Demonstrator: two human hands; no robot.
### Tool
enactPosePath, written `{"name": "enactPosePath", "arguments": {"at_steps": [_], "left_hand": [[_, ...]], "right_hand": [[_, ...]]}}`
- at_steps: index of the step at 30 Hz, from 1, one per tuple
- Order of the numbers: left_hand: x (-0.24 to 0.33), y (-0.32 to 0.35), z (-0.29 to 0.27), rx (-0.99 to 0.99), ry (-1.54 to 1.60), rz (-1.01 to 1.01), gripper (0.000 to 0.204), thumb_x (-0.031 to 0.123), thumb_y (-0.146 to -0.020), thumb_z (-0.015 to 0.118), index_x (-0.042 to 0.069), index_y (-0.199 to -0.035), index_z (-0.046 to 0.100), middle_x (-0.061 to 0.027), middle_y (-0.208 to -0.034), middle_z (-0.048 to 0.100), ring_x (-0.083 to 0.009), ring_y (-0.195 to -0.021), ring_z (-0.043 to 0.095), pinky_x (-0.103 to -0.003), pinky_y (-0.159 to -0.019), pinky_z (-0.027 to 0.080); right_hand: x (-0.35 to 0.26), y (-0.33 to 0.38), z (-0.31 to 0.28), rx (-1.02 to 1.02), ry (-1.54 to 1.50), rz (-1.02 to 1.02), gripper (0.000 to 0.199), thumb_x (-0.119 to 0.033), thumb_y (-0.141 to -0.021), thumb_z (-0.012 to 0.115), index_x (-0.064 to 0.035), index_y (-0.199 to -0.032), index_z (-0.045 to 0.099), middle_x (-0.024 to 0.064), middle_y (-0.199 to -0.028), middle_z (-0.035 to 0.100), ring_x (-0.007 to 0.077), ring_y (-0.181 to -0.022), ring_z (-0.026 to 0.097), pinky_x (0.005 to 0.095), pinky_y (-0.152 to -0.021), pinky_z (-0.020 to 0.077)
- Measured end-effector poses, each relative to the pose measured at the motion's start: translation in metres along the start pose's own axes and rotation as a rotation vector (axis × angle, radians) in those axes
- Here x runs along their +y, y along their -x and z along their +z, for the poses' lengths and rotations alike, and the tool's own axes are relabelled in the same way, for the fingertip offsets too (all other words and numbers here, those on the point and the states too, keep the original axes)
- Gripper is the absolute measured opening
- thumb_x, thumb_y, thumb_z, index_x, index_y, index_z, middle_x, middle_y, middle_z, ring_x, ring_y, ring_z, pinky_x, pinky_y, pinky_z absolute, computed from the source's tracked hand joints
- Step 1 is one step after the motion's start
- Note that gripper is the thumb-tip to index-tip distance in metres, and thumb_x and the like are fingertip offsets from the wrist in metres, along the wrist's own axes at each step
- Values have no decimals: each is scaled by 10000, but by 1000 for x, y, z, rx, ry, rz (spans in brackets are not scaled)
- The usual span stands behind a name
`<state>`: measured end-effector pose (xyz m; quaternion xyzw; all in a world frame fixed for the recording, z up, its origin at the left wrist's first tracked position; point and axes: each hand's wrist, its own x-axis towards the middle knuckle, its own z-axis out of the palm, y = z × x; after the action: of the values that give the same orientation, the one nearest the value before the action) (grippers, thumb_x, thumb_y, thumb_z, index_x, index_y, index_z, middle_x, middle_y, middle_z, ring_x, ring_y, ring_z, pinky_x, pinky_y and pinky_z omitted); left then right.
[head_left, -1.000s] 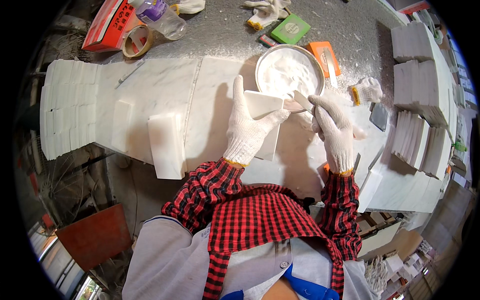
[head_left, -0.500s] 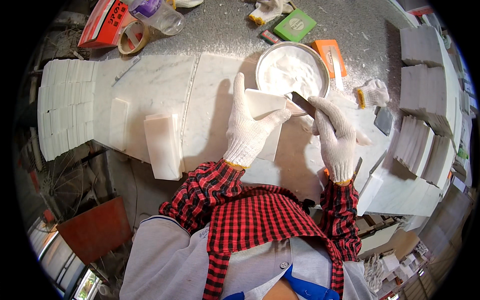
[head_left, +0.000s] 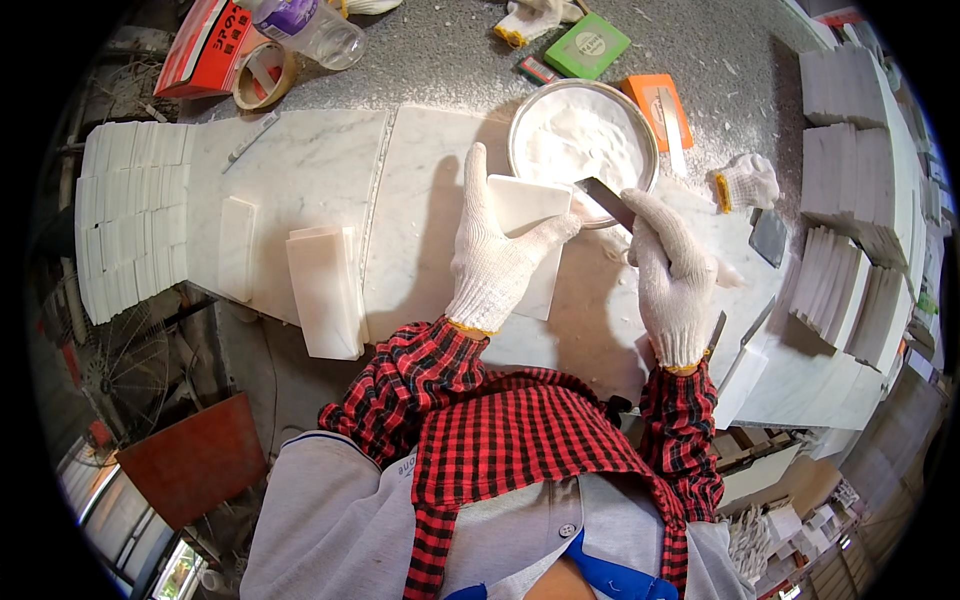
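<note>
Just right of the white tile (head_left: 525,206) held in the left hand (head_left: 493,248), the right hand (head_left: 670,265) grips a flat blade (head_left: 608,202) slanting up-left, tip near the tile's corner.

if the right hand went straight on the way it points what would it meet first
Probably the near right rim of the round bowl, which holds white material. The dark blade in the right hand overlaps that rim here, though height is unclear.

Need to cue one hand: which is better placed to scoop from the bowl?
Probably the right hand: it holds a dark blade by the bowl, while the left hand holds a white slab.
</note>
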<state>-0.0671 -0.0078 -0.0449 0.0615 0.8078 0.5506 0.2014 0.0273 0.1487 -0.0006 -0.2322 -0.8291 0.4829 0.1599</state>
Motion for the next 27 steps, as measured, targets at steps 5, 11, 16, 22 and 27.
{"name": "enactPosePath", "arguments": {"at_steps": [5, 11, 16, 22, 27], "left_hand": [[3, 0, -2, -16, 19, -29, 1144, 281, -745, 907, 8, -1582, 177, -217, -1408, 499, -270, -1235, 563, -388, -1029, 485], [6, 0, -3, -37, 45, -54, 1186, 322, -722, 910, -4, -1580, 161, -245, -1476, 448, -310, -1287, 539, -411, -1065, 461], [0, -1, -4, -19, 1, -15, 1176, 304, -725, 909, 6, -1583, 161, -236, -1470, 459, -309, -1280, 544, -411, -1063, 464], [6, 2, -9, -70, 194, -94, 1150, 271, -741, 905, 19, -1586, 168, -222, -1436, 480, -278, -1256, 555, -394, -1043, 480], [0, -1, -11, -71, 192, -54, 1164, 261, -729, 917, 31, -1590, 167, -213, -1428, 485, -273, -1240, 565, -392, -1038, 483]], "right_hand": [[0, 1, -6, -24, 75, 62, 262, -22, -992, 556, -6, -1220, 684, 41, -900, 684, 88, -737, 574, 254, -695, 487], [-1, -8, 5, -31, 317, 41, 235, -43, -939, 609, -54, -1151, 709, 181, -979, 725, 316, -858, 726, 364, -746, 551], [4, -8, 5, -48, 33, 212, 246, -85, -974, 593, -31, -1190, 700, 102, -911, 729, 164, -718, 676, 283, -681, 525], [-15, 0, -7, -54, -251, 386, 262, -71, -993, 581, -13, -1221, 696, 30, -906, 692, 63, -680, 574, 231, -634, 476], [-24, 4, 1, -27, -160, 200, 253, -25, -969, 591, 4, -1198, 695, 62, -864, 692, 81, -671, 583, 244, -648, 491]]}}
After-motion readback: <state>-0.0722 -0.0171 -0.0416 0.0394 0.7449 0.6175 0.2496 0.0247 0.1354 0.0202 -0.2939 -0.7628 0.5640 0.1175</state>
